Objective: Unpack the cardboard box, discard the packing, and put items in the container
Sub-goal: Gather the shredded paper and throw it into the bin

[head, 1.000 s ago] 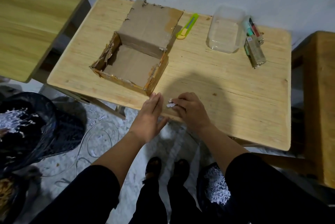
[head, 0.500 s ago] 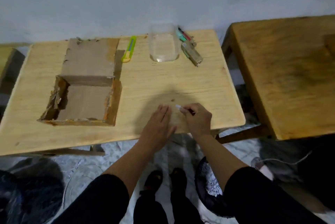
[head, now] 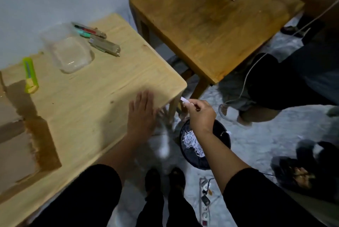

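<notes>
My right hand point(head: 200, 114) pinches a small white scrap of packing paper point(head: 184, 100) past the table's right corner, above a black bin point(head: 222, 146) on the floor that holds shredded white paper point(head: 192, 142). Flat and empty, my left hand point(head: 142, 112) rests fingers apart on the light wooden table point(head: 102, 87) near its front right edge. The open cardboard box point(head: 20, 146) lies at the far left, partly cut off. A clear plastic container point(head: 68, 52) stands at the back, with several small packaged items point(head: 100, 40) beside it on the right.
A green utility knife point(head: 30, 75) lies left of the container. A darker wooden table point(head: 211, 22) stands to the right, and another person point(head: 293, 79) sits beyond it. A power strip point(head: 204, 201) and a cable lie on the floor by my feet.
The view has swung right. My right hand has lifted the paper scrap off the table edge and carried it right, over the bin. My left hand stays flat on the table.
</notes>
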Available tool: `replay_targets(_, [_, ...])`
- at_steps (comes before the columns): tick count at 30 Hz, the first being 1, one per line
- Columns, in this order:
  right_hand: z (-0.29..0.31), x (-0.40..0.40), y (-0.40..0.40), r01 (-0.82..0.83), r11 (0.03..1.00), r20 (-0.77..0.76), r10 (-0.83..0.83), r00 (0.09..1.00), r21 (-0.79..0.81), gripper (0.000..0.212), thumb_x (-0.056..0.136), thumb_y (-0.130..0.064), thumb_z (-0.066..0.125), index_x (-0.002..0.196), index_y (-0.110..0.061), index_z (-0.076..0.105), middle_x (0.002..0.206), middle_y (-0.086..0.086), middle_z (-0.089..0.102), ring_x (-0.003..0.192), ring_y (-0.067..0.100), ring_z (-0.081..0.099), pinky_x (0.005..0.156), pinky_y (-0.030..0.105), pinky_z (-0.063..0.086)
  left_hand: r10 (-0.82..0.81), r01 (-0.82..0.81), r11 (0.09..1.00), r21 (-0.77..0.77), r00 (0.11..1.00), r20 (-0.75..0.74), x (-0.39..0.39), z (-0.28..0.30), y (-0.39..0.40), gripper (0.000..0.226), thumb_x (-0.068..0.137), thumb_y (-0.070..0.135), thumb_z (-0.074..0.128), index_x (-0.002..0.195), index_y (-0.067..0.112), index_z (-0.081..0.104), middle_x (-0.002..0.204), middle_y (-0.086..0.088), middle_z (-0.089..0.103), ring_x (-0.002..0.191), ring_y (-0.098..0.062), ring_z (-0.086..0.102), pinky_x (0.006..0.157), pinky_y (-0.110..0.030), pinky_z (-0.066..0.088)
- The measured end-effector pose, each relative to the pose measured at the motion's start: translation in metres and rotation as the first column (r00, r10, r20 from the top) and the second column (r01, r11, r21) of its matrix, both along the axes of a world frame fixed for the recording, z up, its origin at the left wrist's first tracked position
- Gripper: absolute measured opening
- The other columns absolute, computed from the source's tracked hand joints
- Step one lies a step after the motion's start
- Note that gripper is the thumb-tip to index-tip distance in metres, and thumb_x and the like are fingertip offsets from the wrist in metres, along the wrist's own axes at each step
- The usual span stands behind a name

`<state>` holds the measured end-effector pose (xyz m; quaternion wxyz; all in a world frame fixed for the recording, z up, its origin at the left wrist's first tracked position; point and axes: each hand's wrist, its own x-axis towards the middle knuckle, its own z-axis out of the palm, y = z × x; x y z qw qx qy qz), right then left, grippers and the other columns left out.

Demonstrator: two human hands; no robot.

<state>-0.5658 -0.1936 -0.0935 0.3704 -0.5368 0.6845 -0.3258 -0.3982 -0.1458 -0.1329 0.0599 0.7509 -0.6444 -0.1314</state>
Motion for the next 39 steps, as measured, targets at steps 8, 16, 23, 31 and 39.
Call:
replay_targets(8, [-0.020,-0.066,0.019,0.130,0.989,-0.167,-0.117,0.979,0.070,0.016,0.087,-0.009,0.061,0.097,-0.004,0.071,0.103,0.018,0.063,0.094,0.030,0.060,0.075,0.011,0.033,0.029,-0.030,0.999,-0.018,0.999,-0.018,-0.005,0.003,0.004,0.056,0.099,0.036,0.025,0.146,0.007,0.021,0.154,-0.018,0.023,0.143,-0.036,0.015,0.113,-0.055,0.015])
replay_targets(16, [-0.016,-0.104,0.016,-0.162,0.917,-0.482,0.335,0.809,0.366,0.050,0.095,-0.028,0.048,0.141,-0.013,0.036,0.150,0.012,0.028,0.139,0.030,0.023,0.111,0.039,0.031,0.100,-0.100,0.995,-0.006,0.995,-0.023,-0.017,0.018,-0.002,0.048,0.096,0.025,0.042,0.138,0.002,0.034,0.146,-0.024,0.034,0.137,-0.042,0.028,0.109,-0.055,0.027])
replay_targets(23, [0.030,-0.083,0.001,-0.439,0.819,-0.603,0.570,0.558,0.368,0.060,0.098,-0.032,0.036,0.146,-0.006,0.011,0.156,0.012,0.014,0.145,0.026,0.010,0.118,0.032,0.012,-0.038,0.038,0.999,0.025,0.999,0.005,-0.041,0.041,-0.002,0.036,0.083,0.017,0.059,0.116,0.003,0.053,0.112,-0.017,0.058,0.093,-0.031,0.058,0.079,-0.037,0.052])
replay_targets(31, [0.105,-0.033,-0.023,-0.621,0.753,-0.675,0.574,0.462,0.215,0.061,0.099,-0.034,0.034,0.146,-0.003,0.011,0.156,0.012,0.014,0.145,0.025,0.008,0.118,0.034,0.012,0.058,-0.058,0.994,-0.092,0.998,-0.007,-0.053,0.118,-0.017,0.043,0.092,0.024,0.045,0.130,0.004,0.043,0.132,-0.017,0.046,0.120,-0.031,0.046,0.102,-0.037,0.037])
replay_targets(39, [0.171,0.038,-0.022,-0.774,0.629,-0.740,0.553,0.382,0.070,0.062,0.097,-0.037,0.036,0.146,-0.007,0.011,0.157,0.009,0.014,0.146,0.022,0.007,0.118,0.035,0.016,0.284,-0.261,0.942,-0.210,0.955,0.085,0.010,0.188,0.007,0.047,0.094,0.029,0.044,0.135,0.005,0.035,0.135,-0.016,0.043,0.124,-0.029,0.042,0.104,-0.037,0.036])
